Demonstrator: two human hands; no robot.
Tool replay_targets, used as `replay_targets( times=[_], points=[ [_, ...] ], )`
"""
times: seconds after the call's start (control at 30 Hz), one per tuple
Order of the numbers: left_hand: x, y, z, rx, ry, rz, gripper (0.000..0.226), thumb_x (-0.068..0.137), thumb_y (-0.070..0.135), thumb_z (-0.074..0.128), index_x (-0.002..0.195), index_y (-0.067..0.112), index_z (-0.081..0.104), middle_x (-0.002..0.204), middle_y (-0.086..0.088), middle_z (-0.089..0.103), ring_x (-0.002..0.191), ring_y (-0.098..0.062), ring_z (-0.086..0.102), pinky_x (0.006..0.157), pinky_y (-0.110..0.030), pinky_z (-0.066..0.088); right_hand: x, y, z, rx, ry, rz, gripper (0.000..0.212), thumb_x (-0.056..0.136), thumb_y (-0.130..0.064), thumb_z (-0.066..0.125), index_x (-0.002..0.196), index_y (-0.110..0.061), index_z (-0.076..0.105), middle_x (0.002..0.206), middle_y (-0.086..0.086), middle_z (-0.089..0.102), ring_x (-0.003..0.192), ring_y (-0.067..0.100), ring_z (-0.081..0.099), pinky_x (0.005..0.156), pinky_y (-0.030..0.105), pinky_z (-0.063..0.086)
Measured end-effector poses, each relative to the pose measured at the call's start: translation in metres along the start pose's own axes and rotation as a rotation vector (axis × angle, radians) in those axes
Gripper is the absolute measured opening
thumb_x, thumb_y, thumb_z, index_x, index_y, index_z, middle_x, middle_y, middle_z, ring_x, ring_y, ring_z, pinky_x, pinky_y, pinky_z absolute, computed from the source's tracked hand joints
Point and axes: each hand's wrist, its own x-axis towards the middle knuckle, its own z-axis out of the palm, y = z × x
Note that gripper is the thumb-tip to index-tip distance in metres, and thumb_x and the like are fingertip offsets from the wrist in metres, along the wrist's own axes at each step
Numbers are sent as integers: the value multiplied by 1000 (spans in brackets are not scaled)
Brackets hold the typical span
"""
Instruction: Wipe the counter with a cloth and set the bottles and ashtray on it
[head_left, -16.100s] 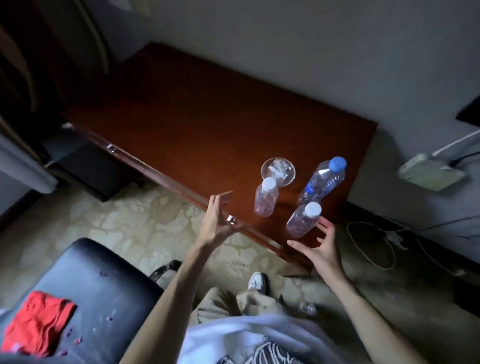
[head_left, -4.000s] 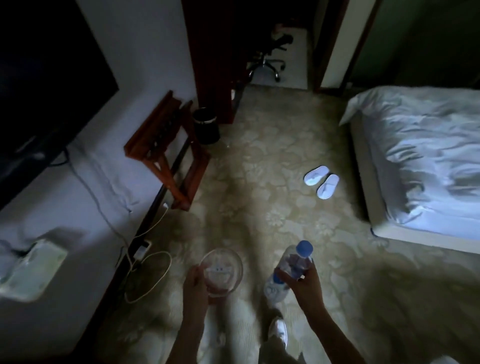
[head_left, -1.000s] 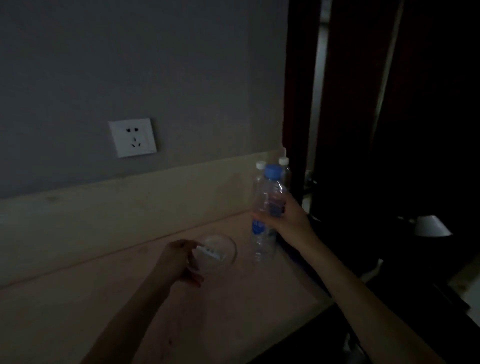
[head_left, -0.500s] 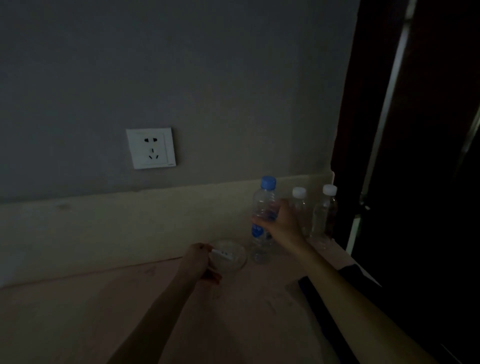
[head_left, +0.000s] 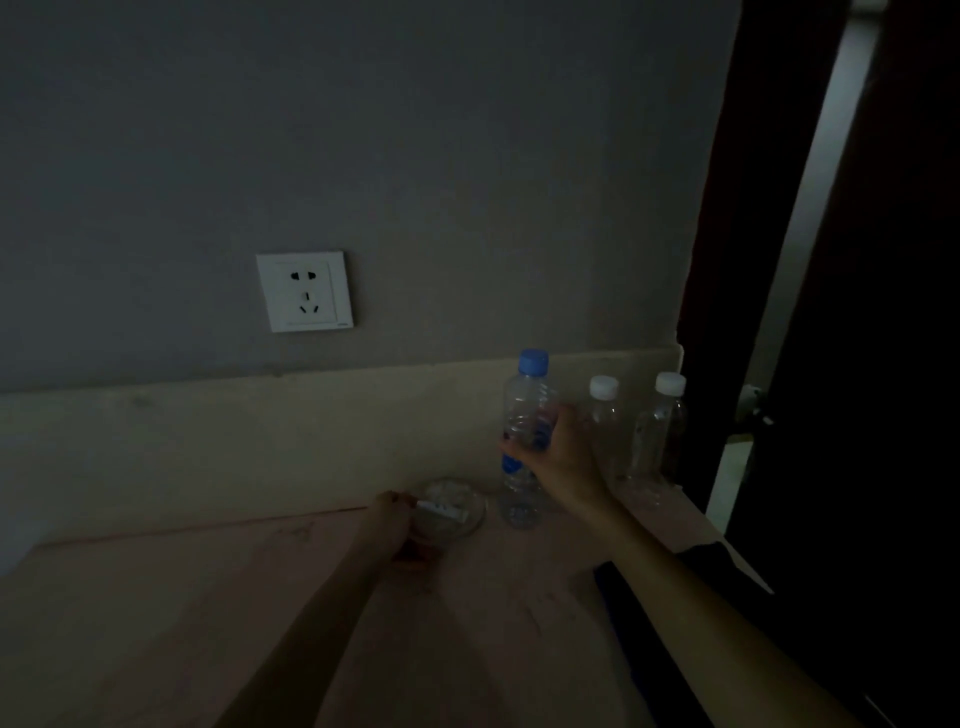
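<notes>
The scene is dim. My right hand is wrapped around a clear blue-capped bottle that stands upright with its base on the pale counter, near the back ledge. My left hand grips the near rim of a clear glass ashtray resting on the counter just left of that bottle; a small white item lies in it. Two white-capped clear bottles stand upright to the right, by the counter's end.
A white wall socket sits on the grey wall above a pale backsplash. A dark door frame and dark opening close off the right side. The counter's right edge drops off just past the bottles.
Since half a second ago the ashtray and blue-capped bottle have stayed at the same spot on the counter with both hands on them. Earlier I carried them here from the floor area.
</notes>
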Motion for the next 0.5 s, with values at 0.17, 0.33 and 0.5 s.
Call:
replay_targets(
  times=[0.17,0.33,0.5],
  points=[
    [-12,2,-19,19,52,-20,41,103,38,44,110,-2,41,81,-21,62,43,-28,64,40,-30,51,-12,0,-6,-70,9,-2,58,75,-25,83,118,-12,47,106,-3,59,96,12,61,71,11,45],
    [-29,-2,-47,41,179,10,40,100,36,52,115,1,39,98,-22,57,60,-24,62,47,-33,52,-36,-7,-16,-78,86,-80,46,78,-26,80,109,-21,47,95,-16,52,83,-3,57,67,3,44],
    [-74,-6,-62,11,206,127,24,100,33,53,105,11,45,84,-9,59,68,-17,61,55,-29,50,-73,-15,-27,14,261,-39,67,81,-30,77,134,-7,42,132,8,47,120,16,50,103,31,44]
  ],
)
